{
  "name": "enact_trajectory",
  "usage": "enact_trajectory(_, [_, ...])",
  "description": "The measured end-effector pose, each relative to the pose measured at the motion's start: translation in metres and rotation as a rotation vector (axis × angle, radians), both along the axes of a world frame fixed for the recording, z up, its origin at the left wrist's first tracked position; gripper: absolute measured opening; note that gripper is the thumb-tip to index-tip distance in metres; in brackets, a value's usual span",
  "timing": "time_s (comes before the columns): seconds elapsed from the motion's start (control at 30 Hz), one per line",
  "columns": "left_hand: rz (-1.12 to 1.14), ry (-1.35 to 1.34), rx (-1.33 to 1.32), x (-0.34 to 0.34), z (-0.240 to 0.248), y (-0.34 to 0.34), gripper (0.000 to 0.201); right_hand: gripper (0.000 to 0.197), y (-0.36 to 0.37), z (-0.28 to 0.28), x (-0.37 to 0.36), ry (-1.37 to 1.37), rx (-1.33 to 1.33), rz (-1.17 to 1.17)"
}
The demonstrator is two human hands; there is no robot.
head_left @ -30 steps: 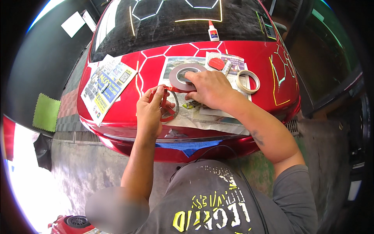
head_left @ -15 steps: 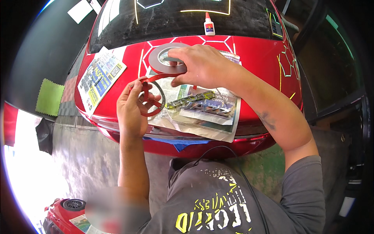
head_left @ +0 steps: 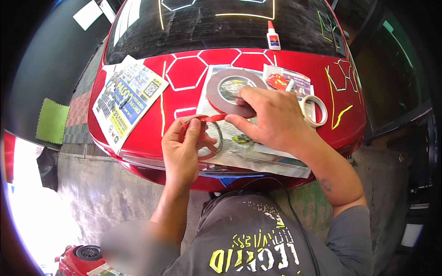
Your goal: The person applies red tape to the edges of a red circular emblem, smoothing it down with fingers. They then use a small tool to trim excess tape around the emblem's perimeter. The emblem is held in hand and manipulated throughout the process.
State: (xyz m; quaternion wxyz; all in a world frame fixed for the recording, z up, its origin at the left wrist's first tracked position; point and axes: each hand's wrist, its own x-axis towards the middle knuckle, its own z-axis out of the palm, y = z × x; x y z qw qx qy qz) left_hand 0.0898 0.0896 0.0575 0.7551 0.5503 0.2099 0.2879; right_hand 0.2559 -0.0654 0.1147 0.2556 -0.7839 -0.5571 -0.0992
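Note:
My left hand (head_left: 182, 149) pinches a round, wheel-like part with a dark rim and red strips across it (head_left: 220, 140). My right hand (head_left: 278, 115) grips a wide roll of grey tape with a red liner (head_left: 258, 83), its fingers reaching into the core. Between both hands runs a short strip of red-backed tape (head_left: 216, 118), joining the roll to the part. Beneath them lies a newspaper sheet (head_left: 276, 164) on the red car's rear. A yellow-green piece (head_left: 241, 139) on it is mostly hidden by my right hand.
A masking tape roll (head_left: 323, 109) rests beyond my right wrist. The glue bottle (head_left: 273, 41) stands near the rear window (head_left: 198, 34). Another folded newspaper (head_left: 147, 89) lies at left. White and yellow tape lines form hexagons (head_left: 186, 56) on the red panel (head_left: 152, 110).
Both hands have moved right and slightly down in the picture with the roll and the round part. The view has shifted too. The masking tape roll, hidden before, now shows.

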Motion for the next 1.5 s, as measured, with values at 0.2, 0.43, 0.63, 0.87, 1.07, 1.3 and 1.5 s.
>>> enact_trajectory(0.2, [-0.093,-0.087,-0.059,-0.012,-0.005,0.03,0.021,0.04,0.016,0.003,-0.023,-0.017,0.074,-0.062])
enact_trajectory(0.43, [-0.104,-0.042,0.137,-0.016,0.005,0.029,0.015,0.047,0.014,0.019,-0.03,0.101,0.011,-0.123])
enact_trajectory(0.63, [-0.051,-0.1,0.416,-0.016,0.005,0.018,0.007,0.048,-0.003,0.059,-0.025,0.106,-0.137,-0.085])
enact_trajectory(0.87, [-0.041,-0.114,0.633,-0.011,0.013,0.009,0.005,0.05,-0.015,0.088,-0.001,0.195,-0.31,-0.023])
enact_trajectory(1.07, [-0.02,-0.11,0.654,-0.008,0.017,0.003,0.006,0.05,-0.026,0.082,0.005,0.17,-0.263,0.004])
enact_trajectory(1.3, [-0.043,-0.187,0.074,0.002,0.021,-0.016,0.014,0.049,-0.026,0.074,-0.012,0.196,-0.296,-0.119])
enact_trajectory(1.5, [-0.041,-0.198,0.038,0.011,0.021,-0.022,0.011,0.049,-0.029,0.061,-0.015,0.171,-0.233,-0.184])
